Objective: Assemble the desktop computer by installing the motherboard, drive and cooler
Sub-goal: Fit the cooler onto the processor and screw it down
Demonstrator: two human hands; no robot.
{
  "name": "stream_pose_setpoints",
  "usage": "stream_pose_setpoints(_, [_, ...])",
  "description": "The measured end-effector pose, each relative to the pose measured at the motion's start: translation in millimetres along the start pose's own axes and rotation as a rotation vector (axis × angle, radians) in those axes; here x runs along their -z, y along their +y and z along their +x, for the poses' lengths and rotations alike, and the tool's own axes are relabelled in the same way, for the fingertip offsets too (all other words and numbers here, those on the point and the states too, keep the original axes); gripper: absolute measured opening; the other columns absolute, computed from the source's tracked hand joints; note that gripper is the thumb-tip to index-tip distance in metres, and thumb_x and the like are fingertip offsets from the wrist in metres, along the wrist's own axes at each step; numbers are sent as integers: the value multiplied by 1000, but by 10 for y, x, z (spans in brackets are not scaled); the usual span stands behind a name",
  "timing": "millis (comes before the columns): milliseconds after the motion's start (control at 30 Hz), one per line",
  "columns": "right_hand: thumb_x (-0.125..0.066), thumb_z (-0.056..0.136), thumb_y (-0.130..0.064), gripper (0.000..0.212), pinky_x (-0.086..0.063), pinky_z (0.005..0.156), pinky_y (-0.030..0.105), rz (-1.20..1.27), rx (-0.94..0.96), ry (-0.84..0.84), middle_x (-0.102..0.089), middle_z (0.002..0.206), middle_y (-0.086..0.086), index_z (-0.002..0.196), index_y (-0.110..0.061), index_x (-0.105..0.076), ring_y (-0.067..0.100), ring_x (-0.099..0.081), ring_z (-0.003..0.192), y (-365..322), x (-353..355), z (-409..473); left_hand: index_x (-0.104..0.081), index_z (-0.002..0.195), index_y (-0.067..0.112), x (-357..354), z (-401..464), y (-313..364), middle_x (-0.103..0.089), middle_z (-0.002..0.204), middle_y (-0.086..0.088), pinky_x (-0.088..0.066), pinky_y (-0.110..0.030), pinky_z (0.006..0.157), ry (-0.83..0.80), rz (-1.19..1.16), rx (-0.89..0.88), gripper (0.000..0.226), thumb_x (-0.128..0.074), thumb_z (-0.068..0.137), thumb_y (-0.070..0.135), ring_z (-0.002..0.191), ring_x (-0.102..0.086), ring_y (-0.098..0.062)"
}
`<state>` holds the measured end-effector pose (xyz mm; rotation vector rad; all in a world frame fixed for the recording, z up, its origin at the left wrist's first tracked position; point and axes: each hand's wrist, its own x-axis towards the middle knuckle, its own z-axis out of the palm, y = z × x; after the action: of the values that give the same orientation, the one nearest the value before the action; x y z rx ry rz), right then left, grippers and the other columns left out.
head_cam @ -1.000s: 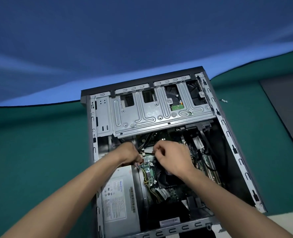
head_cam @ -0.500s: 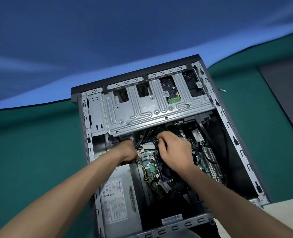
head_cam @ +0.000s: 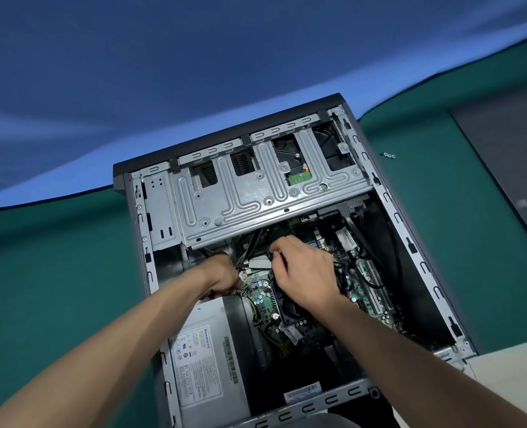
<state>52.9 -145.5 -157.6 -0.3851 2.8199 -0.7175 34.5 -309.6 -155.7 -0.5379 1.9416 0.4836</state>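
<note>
Head view: open case [head_cam: 404, 230] lying on a green bench [head_cam: 55, 273]. Left hand [head_cam: 222, 278], fingers curled, pinches cables [head_cam: 243, 291] at the motherboard's [head_cam: 260, 299] edge, just above the power supply [head_cam: 206, 350]. Right hand [head_cam: 305, 273] lies over the black cooler [head_cam: 290, 313], its fingers curled on a small connector at the cooler's far edge; what exactly it holds cannot be told. Beyond both hands, a metal drive cage [head_cam: 256, 196] spans the case, with the drive [head_cam: 299, 177] showing through a cut-out. Two small screws [head_cam: 388, 155] lie on the bench, well right of the right hand.
</note>
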Motion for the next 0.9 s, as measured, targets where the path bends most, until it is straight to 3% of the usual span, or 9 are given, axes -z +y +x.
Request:
stream_pose_setpoints(67, [-47,92,-23,19,-26,58,26,8,4,-2,-65,95,-6,101,-20,-64,16,-62,74,-4,-5,2,-62,78,3,2,11,-2,-53,47,-1,-33,-20,36,13,-1,9,10,-58,88,5,36,-43,-10])
stream_pose_setpoints(200, [-46,93,-23,20,-27,59,27,23,2,-2,-64,96,-7,101,-20,-63,16,-62,75,-1,-15,2,-63,79,0,-7,-5,22,-51,50,-2,-31,-18,32,17,23,2,10,-59,87,3,32,-41,-8])
stream_pose_setpoints(400, [-46,93,-23,20,-28,59,27,33,5,-1,-64,97,-6,103,-20,-63,17,-62,77,6,-28,6,-52,56,9,4,-54,60,-43,31,4,-24,-12,28,2,86,12,34,-53,90,6,19,-31,-6])
stream_pose_setpoints(700, [-46,92,-24,20,-26,59,27,43,2,13,-65,96,-7,101,-20,-64,16,-62,76,11,-14,11,-48,57,5,-43,-111,144,-37,23,4,-21,-13,25,3,69,-14,35,-47,91,0,16,-29,-7])
stream_pose_setpoints(900, [-48,91,-24,18,-27,59,28,51,-7,14,-65,94,-6,99,-20,-64,18,-62,76,3,-25,22,-59,67,3,-54,-86,121,-53,50,-7,-27,-15,32,52,54,-57,23,-47,86,-1,28,-41,-10])
